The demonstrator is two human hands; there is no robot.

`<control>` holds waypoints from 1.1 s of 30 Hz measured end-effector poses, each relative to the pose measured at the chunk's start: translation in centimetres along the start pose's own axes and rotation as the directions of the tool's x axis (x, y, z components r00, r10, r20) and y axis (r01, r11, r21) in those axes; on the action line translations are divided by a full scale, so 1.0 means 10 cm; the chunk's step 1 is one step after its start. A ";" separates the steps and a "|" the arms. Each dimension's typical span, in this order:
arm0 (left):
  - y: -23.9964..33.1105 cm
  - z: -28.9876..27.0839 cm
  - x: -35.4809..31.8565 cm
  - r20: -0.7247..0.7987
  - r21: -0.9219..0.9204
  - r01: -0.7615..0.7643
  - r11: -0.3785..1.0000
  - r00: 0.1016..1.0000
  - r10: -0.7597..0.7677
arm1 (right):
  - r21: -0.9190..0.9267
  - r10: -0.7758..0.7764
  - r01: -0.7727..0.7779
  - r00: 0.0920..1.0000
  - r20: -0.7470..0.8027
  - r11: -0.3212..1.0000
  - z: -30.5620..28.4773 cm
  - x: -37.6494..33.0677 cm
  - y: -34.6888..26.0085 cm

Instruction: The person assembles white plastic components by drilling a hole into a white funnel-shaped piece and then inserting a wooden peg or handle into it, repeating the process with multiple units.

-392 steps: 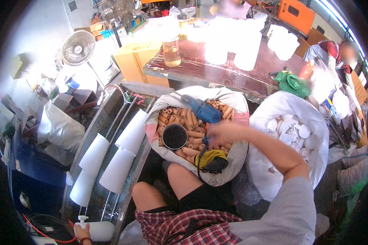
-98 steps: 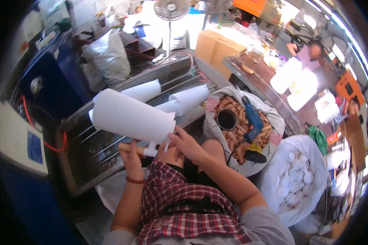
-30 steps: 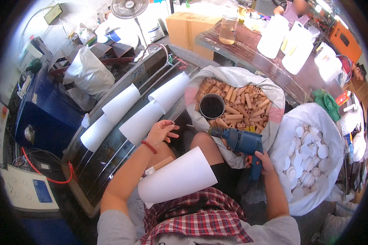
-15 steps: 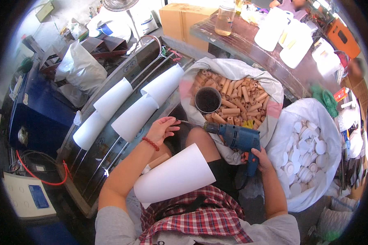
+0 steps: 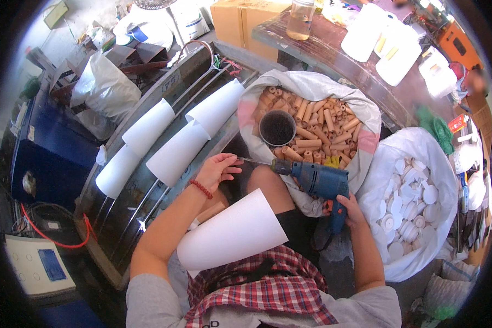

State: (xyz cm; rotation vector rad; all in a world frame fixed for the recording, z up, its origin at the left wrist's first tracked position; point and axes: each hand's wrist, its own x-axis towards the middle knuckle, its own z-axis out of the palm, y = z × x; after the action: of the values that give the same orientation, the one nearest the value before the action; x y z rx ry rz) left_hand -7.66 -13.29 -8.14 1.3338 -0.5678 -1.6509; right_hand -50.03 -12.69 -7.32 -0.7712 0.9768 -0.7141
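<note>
Blue drill (image 5: 322,182) is gripped by the right hand (image 5: 352,212) over the near edge of the tube sack (image 5: 317,82), its bit (image 5: 257,162) pointed left past that edge. At the tip, the left hand (image 5: 218,169) is pinched closed; what is held cannot be told. Left of the sack, beyond a narrow gap, four white cones (image 5: 177,154) are carried above one trough (image 5: 161,92); a fifth cone (image 5: 232,232) is laid nearside.

Drill housing (image 5: 323,181) of matt, smooth plastic
</note>
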 end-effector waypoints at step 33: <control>0.20 -0.68 -1.01 0.244 0.800 -0.250 0.546 0.966 0.084 | -0.024 0.016 -0.016 1.000 0.012 1.000 -0.06 -0.01 0.04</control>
State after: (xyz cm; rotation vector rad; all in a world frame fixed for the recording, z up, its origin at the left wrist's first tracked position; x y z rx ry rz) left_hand -0.55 -4.30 -3.41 1.6982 -1.7032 -1.3568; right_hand -50.54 -12.54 -7.83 -0.7871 0.9812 -0.6840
